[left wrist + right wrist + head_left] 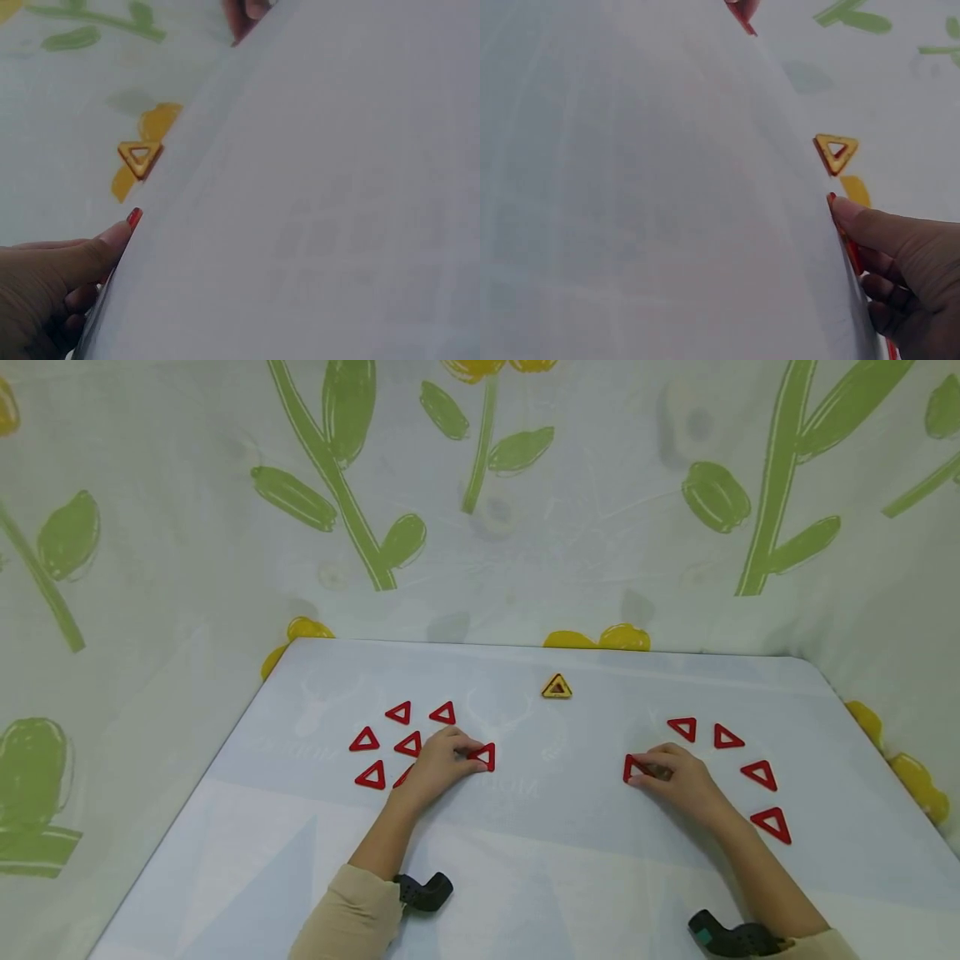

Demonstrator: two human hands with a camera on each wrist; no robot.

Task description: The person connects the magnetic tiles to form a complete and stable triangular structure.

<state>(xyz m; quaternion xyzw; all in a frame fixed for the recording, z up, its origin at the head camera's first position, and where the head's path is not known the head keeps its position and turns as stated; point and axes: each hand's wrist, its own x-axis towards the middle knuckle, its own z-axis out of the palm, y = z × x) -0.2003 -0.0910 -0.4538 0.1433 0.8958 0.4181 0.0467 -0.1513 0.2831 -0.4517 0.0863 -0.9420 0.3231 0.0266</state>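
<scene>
Near the middle of the table, my left hand (438, 768) pinches a hollow red triangle tile (491, 757) between thumb and fingers. Farther right, my right hand (682, 779) grips another red triangle tile (628, 768) by its side. Both tiles are at the tabletop, with a wide gap between them. In the right wrist view the thumb presses on the held tile (853, 255); in the left wrist view only a red corner (135, 217) shows past the thumb. A yellow triangle piece (557, 692) with reddish edges lies beyond and between the hands.
Several red triangles (370, 774) lie left of my left hand, one partly hidden by it. More red triangles (759, 774) curve around the right side. Behind the white table (525, 860) hangs a pale cloth (570, 560) with green and yellow plant prints.
</scene>
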